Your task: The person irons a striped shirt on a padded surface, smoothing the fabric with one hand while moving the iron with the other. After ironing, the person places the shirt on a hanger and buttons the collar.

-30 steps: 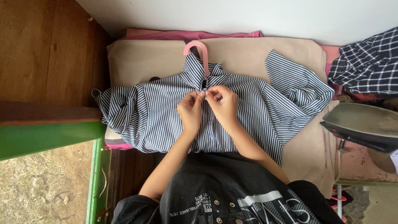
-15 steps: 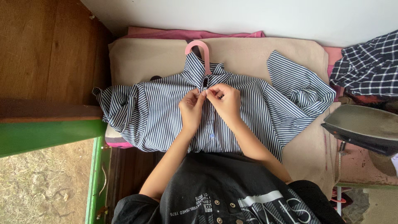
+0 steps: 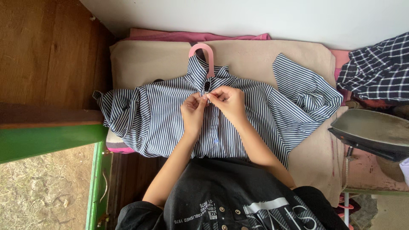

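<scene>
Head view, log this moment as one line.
left hand: pinching striped shirt placket below collar | right hand: same spot | pink hanger: inside shirt | iron: right, untouched

Navy-and-white striped shirt (image 3: 162, 119), pink hanger (image 3: 203, 50), beige board cover (image 3: 145, 64).

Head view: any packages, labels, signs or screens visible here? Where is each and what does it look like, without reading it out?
No packages, signs or screens.
Printed lettering on the person's black top: bottom centre, small white print beside large grey and white block letters, with metal studs.
No label shows on the striped shirt, which the left hand and right hand pinch near the collar.
</scene>
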